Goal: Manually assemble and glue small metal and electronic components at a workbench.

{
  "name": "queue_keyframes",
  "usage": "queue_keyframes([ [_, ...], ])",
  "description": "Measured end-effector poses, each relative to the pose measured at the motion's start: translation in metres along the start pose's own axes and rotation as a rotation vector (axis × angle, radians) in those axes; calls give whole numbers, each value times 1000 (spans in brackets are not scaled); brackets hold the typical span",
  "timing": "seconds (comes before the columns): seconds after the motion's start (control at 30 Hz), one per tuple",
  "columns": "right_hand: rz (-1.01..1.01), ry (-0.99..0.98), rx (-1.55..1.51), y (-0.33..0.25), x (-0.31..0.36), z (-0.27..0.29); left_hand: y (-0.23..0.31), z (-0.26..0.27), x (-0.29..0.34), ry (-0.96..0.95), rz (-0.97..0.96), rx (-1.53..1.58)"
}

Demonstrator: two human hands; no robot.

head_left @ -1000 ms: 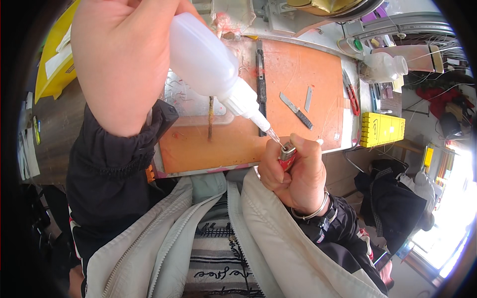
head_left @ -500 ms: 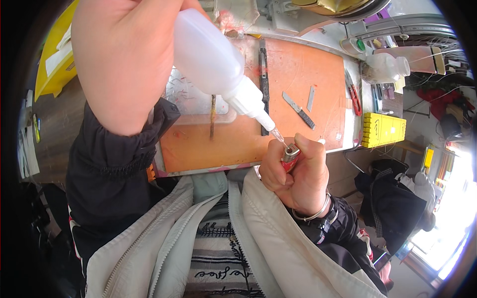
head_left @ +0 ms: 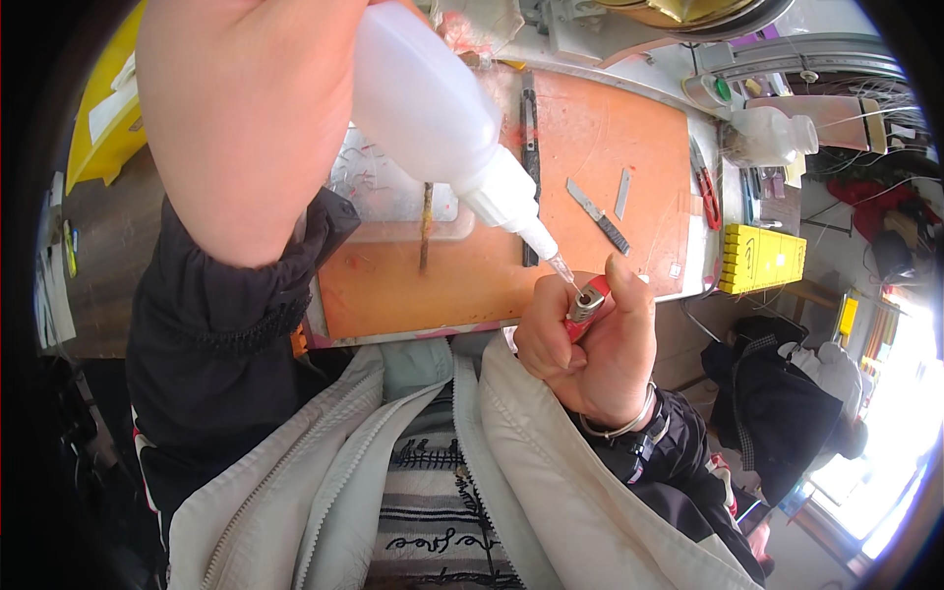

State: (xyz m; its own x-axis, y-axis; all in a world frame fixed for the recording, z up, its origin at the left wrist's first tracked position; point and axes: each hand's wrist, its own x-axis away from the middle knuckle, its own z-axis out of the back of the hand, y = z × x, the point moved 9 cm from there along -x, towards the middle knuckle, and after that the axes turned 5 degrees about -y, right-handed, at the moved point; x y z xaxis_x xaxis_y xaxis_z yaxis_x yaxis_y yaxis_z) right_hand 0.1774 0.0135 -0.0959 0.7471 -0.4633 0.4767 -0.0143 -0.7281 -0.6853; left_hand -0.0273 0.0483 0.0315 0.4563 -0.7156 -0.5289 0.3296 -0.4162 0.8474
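High on the left, my left hand [head_left: 300, 59] grips a translucent white squeeze bottle [head_left: 425, 93], its fingers mostly out of sight behind the bottle and the frame's top edge. The bottle slants down to the right, and its thin clear nozzle tip [head_left: 562, 270] ends at or just beside the lighter's metal top. Closed round a red lighter [head_left: 588, 313] is my right hand [head_left: 600, 359]. The lighter's metal end points up, with the thumb raised beside it. Whether the tip touches the metal, I cannot tell.
An orange mat [head_left: 472, 295] covers the bench. On it lie a craft knife [head_left: 598, 218], a loose blade [head_left: 622, 194], a dark long tool [head_left: 530, 147], a rusty rod [head_left: 426, 231] and a clear tray [head_left: 393, 232]. Red-handled pliers [head_left: 706, 192] and a yellow box [head_left: 762, 258] sit right.
The lighter has turned in my right hand, showing more red beside its metal top, and my thumb has shifted. The bottle has moved slightly down and right.
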Motion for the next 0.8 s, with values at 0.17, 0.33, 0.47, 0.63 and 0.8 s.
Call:
queue_keyframes([
  [0.17,31,24,35,-3,0,1,-1,-1,0,-34,-66,24],
  [0.33,53,31,-28,-4,0,2,12,-10,-1,8,12,-84],
  [0.47,9,89,-12,-2,-1,0,-2,-1,1,56,12,2],
  [0.63,46,42,-29,-2,-1,-1,-3,-3,0,8,54,-3],
  [0.8,23,25,-37,-2,1,-6,4,1,-1,23,38,-7],
])
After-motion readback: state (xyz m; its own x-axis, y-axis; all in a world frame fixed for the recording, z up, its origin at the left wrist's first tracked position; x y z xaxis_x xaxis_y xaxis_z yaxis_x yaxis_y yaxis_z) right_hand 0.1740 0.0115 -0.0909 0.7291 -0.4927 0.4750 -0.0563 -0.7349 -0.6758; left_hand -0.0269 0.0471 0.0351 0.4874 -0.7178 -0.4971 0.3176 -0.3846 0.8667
